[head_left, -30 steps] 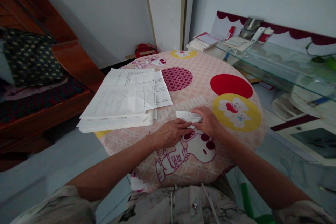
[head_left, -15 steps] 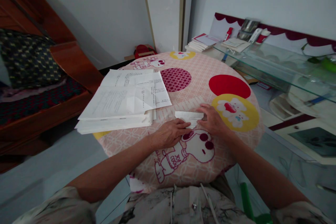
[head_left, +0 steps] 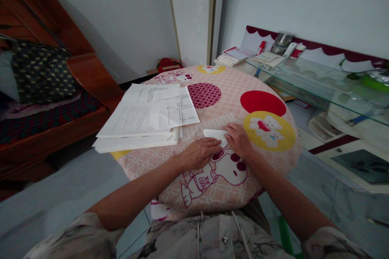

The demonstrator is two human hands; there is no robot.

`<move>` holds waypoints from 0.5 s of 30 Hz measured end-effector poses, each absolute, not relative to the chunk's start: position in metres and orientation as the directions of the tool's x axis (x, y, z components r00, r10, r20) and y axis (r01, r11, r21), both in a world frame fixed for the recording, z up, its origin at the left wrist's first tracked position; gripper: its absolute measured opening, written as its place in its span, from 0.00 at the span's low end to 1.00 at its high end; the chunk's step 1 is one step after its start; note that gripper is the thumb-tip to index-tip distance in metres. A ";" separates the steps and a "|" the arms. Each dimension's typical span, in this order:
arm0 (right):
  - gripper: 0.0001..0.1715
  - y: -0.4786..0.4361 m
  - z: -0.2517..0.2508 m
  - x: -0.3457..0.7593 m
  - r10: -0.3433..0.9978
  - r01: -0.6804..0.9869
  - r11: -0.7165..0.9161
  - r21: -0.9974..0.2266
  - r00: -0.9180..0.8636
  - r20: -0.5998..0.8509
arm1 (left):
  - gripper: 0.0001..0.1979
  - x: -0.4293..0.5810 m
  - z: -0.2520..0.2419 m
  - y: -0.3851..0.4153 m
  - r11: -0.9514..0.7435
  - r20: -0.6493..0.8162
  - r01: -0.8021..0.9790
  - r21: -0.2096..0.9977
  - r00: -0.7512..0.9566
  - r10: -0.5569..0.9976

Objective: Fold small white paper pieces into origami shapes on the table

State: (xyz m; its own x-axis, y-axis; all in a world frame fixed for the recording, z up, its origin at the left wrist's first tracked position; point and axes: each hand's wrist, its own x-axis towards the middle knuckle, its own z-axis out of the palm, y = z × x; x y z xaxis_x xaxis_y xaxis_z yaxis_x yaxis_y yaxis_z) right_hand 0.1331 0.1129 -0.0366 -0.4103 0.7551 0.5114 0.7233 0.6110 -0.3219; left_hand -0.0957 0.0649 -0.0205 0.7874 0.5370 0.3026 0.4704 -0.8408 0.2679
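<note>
White paper [head_left: 213,133] lies on the cloth-covered worktop [head_left: 285,160], towards the near side, directly between the person's two hands and partly covered by them. We record the left hand [head_left: 199,153] as palm down, fingers together and slightly bent, with the fingertips at the paper's near edge; we cannot tell whether it grips or merely presses. We find the right hand [head_left: 239,141] half curled over the paper's right end, which it hides, so we cannot confirm a pinch there either. In our judgement, uneven pressure from the two hands could skew or crease the paper, and a sideways pull against the left fingertips could tear it. We note also that the cloth is soft and could ruck under a firm push, carrying the paper with it. Beyond and to the left, we observe a stack of printed sheets [head_left: 136,119], its near left corner appearing to project past the worktop's edge; a knock from the left forearm could tip sheets towards the floor. One top sheet juts out on the right of that stack, well placed, we consider, to be caught by a passing hand. Farther off, we see a glass shelf [head_left: 322,83] on the right and a pile of booklets [head_left: 232,57] past the worktop's far edge, both apart from the hands.
</note>
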 end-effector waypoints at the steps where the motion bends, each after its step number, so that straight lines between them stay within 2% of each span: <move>1: 0.18 0.113 -0.038 0.131 0.757 0.733 0.609 -0.303 -0.423 0.497 | 0.21 -0.095 -0.021 0.065 -0.836 0.303 0.478 0.270 0.782 0.545; 15: 0.12 0.118 -0.045 0.131 0.737 0.677 0.627 -0.386 -0.355 0.575 | 0.15 -0.088 -0.018 0.065 -0.796 0.233 0.547 0.260 0.764 0.601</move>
